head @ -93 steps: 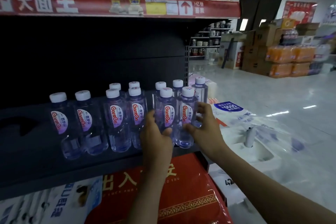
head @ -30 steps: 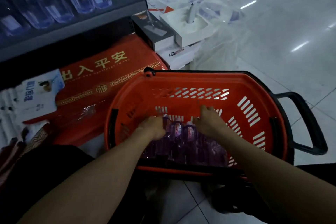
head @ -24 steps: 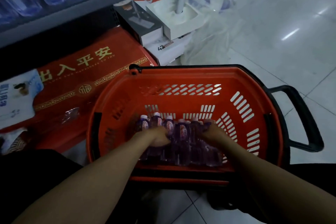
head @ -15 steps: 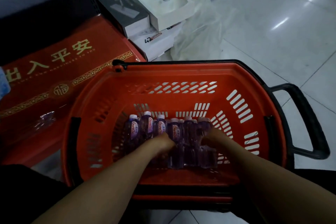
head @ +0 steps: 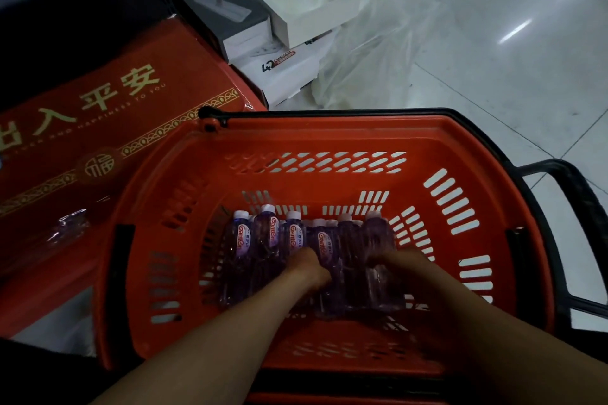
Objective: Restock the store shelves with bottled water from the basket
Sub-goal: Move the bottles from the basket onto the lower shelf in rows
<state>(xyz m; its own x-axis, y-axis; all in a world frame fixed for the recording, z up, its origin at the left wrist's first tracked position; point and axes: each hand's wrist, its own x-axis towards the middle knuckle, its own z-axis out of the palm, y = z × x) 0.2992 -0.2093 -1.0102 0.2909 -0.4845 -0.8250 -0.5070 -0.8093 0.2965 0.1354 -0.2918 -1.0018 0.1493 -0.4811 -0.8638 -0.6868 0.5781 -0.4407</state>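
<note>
Water bottles [head: 273, 250] were packed side by side, caps toward the far wall, at the bottom of the red basket [head: 329, 131]. The left hand [head: 306, 268] rested on the middle of the row, its fingertips tucked down between bottles and hidden, so I could not tell whether it gripped one. The right hand [head: 399, 265], blurred, lay over the right-end bottles, and its grip was likewise unreadable. Judgement: the hands bracketed neighbouring bottles to lift several at once for restocking.

The orange slotted plastic basket [head: 329, 136] looks smooth and dull. The small clear plastic water bottles [head: 235, 279] carry glossy labels [head: 273, 232]. The pale tiled floor [head: 510, 59] is glossy; the crumpled clear plastic sheet [head: 368, 52] is shiny.
</note>
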